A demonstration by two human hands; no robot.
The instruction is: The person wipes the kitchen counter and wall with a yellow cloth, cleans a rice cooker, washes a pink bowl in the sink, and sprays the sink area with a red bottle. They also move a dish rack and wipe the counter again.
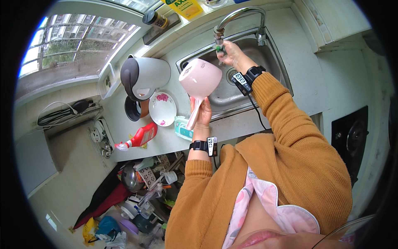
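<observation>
My left hand holds a pink long-handled pot by its handle. The pot is tilted, its outer base towards the window side, over the near left edge of the steel sink; its inside is hidden. At the base of the chrome faucet, my right hand has its fingers around a small green thing, perhaps the tap's knob. Whether the hand grips the tap or a loose thing cannot be told. The faucet's spout hangs over the far part of the sink.
Left of the sink stand a grey-white electric kettle, a brown pot, a floral plate, a red spray bottle and a green wipes pack. A black stove lies at right; clutter fills the space below the counter.
</observation>
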